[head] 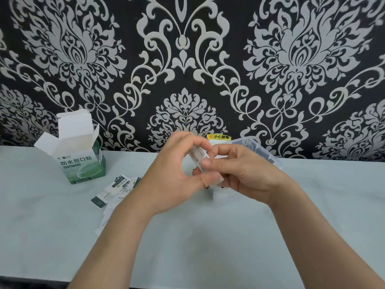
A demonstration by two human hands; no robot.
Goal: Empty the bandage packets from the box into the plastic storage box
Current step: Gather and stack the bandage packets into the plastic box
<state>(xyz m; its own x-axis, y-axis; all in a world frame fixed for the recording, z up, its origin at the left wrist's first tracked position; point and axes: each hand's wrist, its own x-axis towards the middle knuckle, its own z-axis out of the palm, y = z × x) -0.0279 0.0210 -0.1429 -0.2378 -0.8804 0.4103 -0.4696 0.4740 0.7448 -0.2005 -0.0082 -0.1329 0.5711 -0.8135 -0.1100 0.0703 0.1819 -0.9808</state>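
A green and white bandage box (80, 155) stands upright at the left with its top flaps open. Several bandage packets (113, 189) lie spread on the table beside it, partly hidden under my left forearm. My left hand (173, 174) and my right hand (243, 174) meet at the middle of the table, both pinching a small stack of white bandage packets (199, 158) held on edge. Behind my hands sits the clear plastic storage box (258, 148), mostly hidden by them; what lies inside it cannot be seen.
The pale table (198, 247) runs up to a black and silver patterned wall. A white socket with a yellow warning sticker (219, 137) sits on the wall just behind the plastic storage box.
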